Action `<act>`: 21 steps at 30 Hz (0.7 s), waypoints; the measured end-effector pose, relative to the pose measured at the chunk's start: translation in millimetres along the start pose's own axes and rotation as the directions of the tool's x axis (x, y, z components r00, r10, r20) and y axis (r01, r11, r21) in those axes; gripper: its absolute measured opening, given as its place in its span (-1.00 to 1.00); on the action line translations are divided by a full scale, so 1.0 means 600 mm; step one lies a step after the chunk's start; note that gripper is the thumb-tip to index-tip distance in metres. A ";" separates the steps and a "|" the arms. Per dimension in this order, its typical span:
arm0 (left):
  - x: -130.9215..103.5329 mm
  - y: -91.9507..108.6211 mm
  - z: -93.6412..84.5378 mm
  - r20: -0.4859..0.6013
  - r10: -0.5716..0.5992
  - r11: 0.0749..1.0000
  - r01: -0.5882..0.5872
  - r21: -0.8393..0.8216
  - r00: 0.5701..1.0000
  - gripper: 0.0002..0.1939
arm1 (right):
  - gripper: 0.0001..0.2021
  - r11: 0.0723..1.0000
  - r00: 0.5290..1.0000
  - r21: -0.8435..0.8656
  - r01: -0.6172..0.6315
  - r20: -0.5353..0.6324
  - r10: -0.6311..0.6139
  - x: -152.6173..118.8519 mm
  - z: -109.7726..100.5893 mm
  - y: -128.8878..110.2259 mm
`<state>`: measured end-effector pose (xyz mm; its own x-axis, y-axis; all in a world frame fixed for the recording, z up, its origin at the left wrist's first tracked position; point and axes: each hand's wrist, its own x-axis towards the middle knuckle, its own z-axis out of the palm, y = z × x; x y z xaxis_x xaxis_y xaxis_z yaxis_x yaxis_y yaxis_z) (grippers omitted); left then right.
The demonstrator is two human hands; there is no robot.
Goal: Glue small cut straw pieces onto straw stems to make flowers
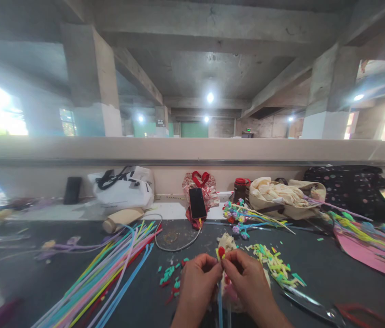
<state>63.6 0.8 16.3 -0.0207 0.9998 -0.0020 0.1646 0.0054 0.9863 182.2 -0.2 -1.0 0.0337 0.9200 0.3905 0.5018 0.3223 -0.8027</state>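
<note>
Both of my hands are closed in a pinch at the front middle of the dark table. Between the fingertips of my left hand (200, 284) and my right hand (249, 280) is a small pipe cleaner flower (221, 251), red at the top with yellow-green bits at its side. A light blue stem (220, 305) hangs below the fingers. Under the hands lies a pale, crumpled bundle (227, 241), mostly hidden. Cut yellow and green pipe cleaner pieces (272, 262) lie to the right, and teal and red ones (168, 274) to the left.
Long coloured pipe cleaners (110, 273) fan out at left. Scissors (310, 304) with red handles lie at front right. Finished-looking flower stems (242, 218), a propped phone (197, 202) with its cable, a white bag (124, 187) and a cloth bag (281, 196) stand farther back.
</note>
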 end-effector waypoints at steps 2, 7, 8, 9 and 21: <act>-0.002 0.002 0.000 0.001 -0.012 1.000 0.012 0.001 1.000 -0.82 | -0.79 1.000 1.000 -0.012 0.024 -0.003 -0.024 -0.003 -0.001 -0.002; -0.006 0.002 0.000 -0.003 0.020 1.000 -0.020 -0.021 1.000 -0.80 | -0.80 0.997 0.998 -0.045 0.061 -0.014 -0.062 -0.005 -0.002 -0.002; -0.005 0.001 -0.001 -0.004 0.028 0.999 -0.028 -0.017 1.000 -0.80 | -0.80 0.996 0.998 -0.052 0.067 -0.009 -0.068 -0.004 -0.003 -0.002; -0.004 0.000 -0.002 -0.003 0.034 0.999 -0.034 -0.008 0.999 -0.81 | -0.79 0.996 0.997 -0.058 0.073 -0.006 -0.073 -0.004 -0.003 -0.002; -0.001 -0.004 -0.001 0.039 -0.008 0.991 0.013 -0.132 0.999 -0.80 | -0.77 1.000 1.000 -0.028 -0.013 -0.017 0.012 0.002 -0.017 -0.008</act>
<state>62.4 -0.1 14.3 0.0162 0.9997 -0.0164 0.0328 0.0159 0.9993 188.7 -3.1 8.0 0.0549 0.9200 0.3882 0.5255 0.3039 -0.7946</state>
